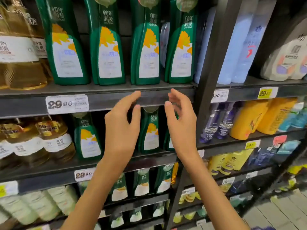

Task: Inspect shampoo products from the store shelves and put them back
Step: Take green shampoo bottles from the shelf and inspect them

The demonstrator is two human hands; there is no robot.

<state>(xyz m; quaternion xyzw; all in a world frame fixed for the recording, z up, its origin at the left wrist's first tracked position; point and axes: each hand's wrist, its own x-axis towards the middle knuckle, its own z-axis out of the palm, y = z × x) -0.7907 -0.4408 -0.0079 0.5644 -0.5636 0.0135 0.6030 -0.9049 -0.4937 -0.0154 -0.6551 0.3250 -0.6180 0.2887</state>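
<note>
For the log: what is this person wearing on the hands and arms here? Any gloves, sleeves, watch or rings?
Nothing worn is visible. The left hand and the right hand are bare: no gloves, rings, watch or bracelet. No sleeve shows anywhere down to the bottom edge of the frame.

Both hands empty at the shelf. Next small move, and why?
Probably reach forward and close both hands on the green plastic shampoo bottle with the yellow-flower label on the middle shelf. The left hand and right hand are open, hold nothing, and flank that bottle, so nothing is under inspection yet.
</note>
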